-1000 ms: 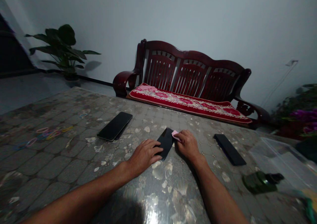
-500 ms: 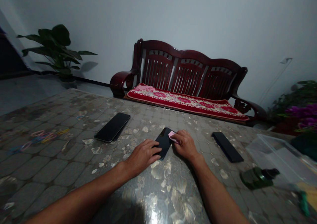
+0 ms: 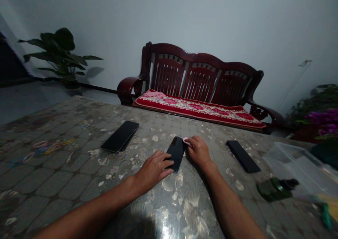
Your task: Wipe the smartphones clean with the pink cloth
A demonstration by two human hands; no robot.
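One dark phone point(image 3: 179, 154) lies on a patterned table point(image 3: 87, 186) between a person's left hand point(image 3: 155, 165) and right hand point(image 3: 198, 150), its long sides aslant. Half a second earlier, a pink cloth point(image 3: 186, 141) pinched in the right hand overlapped the upper right of the phone's top surface; now the cloth sits farther out, at the upper right corner, and the phone has swung slightly, its near end a touch farther right. That shift appears to bring the cloth to the rim rather than across the surface, though whether it presses or merely brushes cannot be told. The right hand is closed, thumb and fingertips gripping the cloth, the other fingers curled. The left hand is loosely spread, fingertips resting on the phone's left side, apparently steadying it without grasping it. To the left lies a second phone point(image 3: 120, 136), with colored bands point(image 3: 50, 148) scattered beyond it; to the right are a dark slab point(image 3: 243, 157), a green bottle point(image 3: 273, 189) on its side and a clear plastic box point(image 3: 303, 168).
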